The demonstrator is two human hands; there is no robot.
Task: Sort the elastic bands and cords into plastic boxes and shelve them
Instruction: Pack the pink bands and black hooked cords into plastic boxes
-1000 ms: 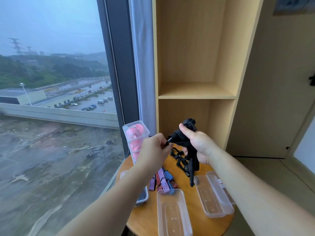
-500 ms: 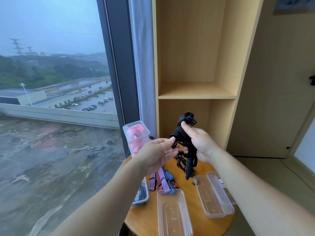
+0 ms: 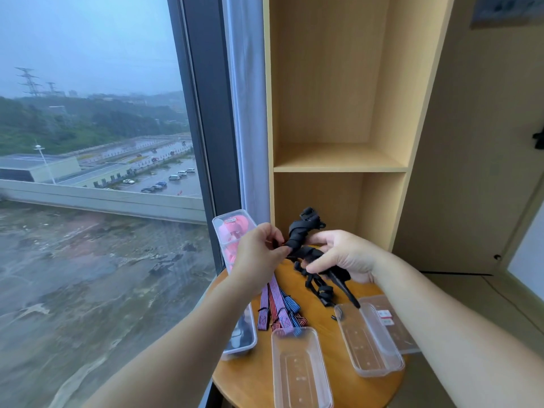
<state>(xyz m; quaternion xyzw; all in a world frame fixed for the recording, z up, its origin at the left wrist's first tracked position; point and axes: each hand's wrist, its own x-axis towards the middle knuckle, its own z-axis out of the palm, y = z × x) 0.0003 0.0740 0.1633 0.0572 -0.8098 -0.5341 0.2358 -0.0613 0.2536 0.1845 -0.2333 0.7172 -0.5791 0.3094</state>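
Between both hands' fingers (image 3: 277,252), twisted black band (image 3: 296,241)

Black strap bundle (image 3: 300,245), striped bands (image 3: 278,307) — red, blue, perhaps purple — pink contents in clear box (image 3: 232,231), tan wooden table (image 3: 318,293).

on my feed a tall window (image 3: 103,142) fills the left, with a wet car park (image 3: 164,178) and pylons (image 3: 28,81) beyond. a pale curtain (image 3: 247,113) hangs beside its dark frame (image 3: 206,113). a round wooden table (image 3: 247,381) stands below.
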